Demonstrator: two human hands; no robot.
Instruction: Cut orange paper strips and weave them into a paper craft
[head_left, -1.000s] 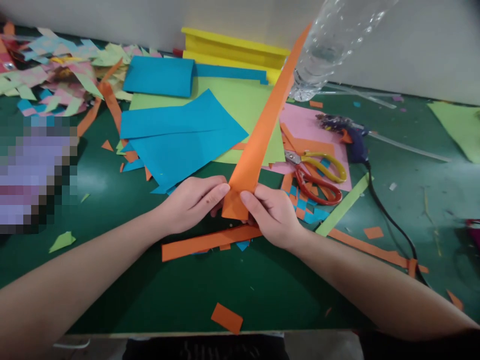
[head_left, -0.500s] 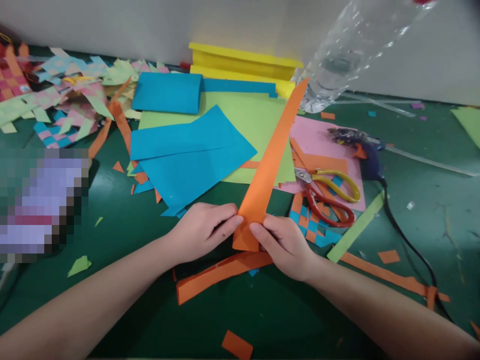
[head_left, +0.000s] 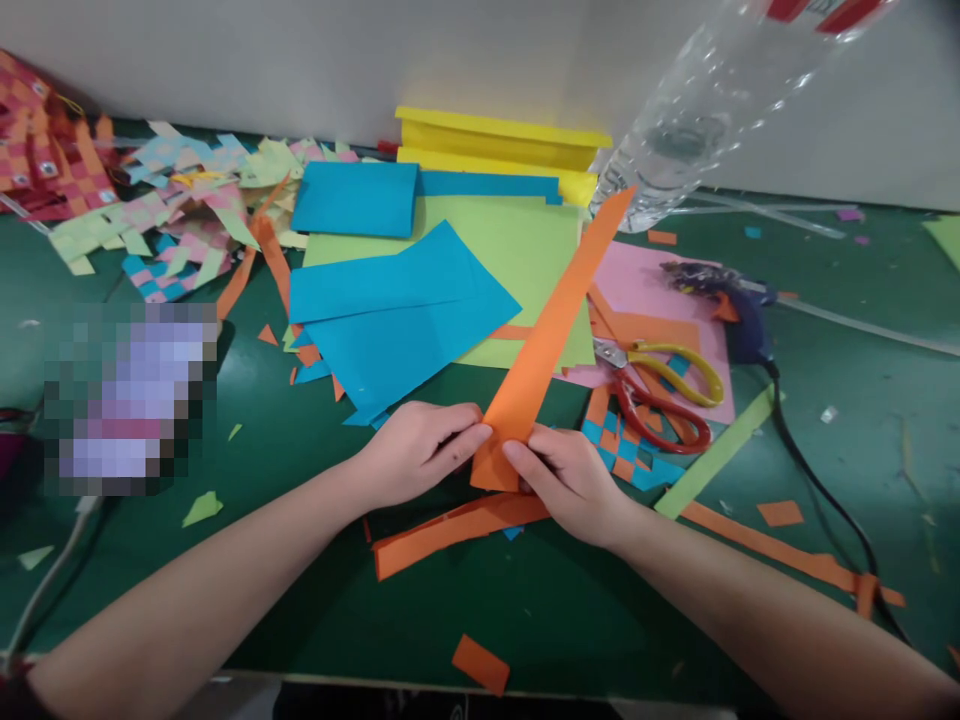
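An orange paper strip (head_left: 551, 340) slants up and away from me, its near end pinched between both hands. My left hand (head_left: 424, 450) grips its left edge with thumb and forefinger. On the opposite edge, my right hand (head_left: 566, 480) presses its thumb on the face, with the other fingers behind. Just below the hands lies a folded orange strip (head_left: 450, 530) on the table. Blue paper sheets (head_left: 390, 320) lie beyond my left hand, partly over a light green sheet (head_left: 555, 235). Right of the strip are scissors (head_left: 664, 400) with one yellow and one red handle.
A blue glue gun (head_left: 742, 320) with a black cord lies at right. A clear bottle (head_left: 675, 130) leans near the wall by folded yellow paper (head_left: 502, 135). Woven paper pieces (head_left: 165, 210) are heaped at far left, and a blurred phone (head_left: 142, 400) with a cable lies nearer.
The whole view has shifted, bringing the near table edge into sight. Both hands keep hold of the orange strip, which now appears narrower and turned slightly.
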